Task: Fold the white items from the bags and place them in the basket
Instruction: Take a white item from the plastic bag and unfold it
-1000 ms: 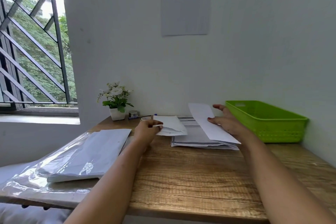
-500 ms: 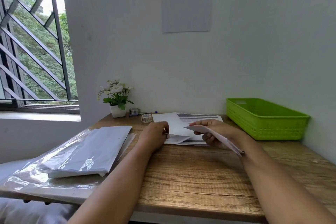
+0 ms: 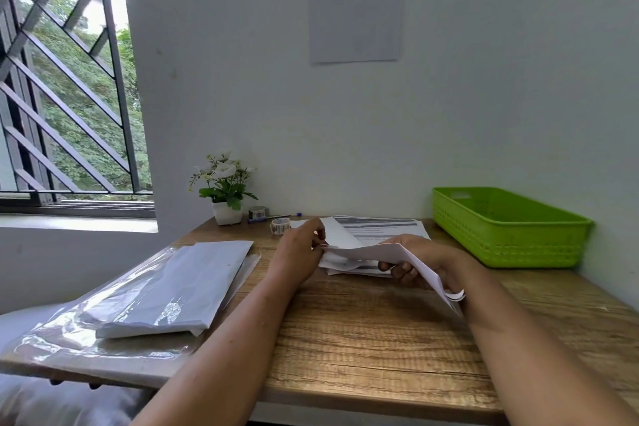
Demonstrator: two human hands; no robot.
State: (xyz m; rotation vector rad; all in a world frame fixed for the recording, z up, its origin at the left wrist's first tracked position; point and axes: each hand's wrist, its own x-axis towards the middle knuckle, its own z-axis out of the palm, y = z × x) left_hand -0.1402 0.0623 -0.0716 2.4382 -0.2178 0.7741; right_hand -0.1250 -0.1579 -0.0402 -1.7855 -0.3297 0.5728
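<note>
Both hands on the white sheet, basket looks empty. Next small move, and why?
Probably bring the two ends together and press the crease. The white sheet is bent but not flat-folded, held above the paper stack by the left hand at one end and the right hand at the other. The green basket shows nothing inside, so placing comes after.

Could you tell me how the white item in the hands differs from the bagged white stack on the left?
The white item is out of any bag, held off the table; the bagged stack lies flat inside clear plastic. The white item is bent over; the bagged stack is unfolded. Both look white.
</note>
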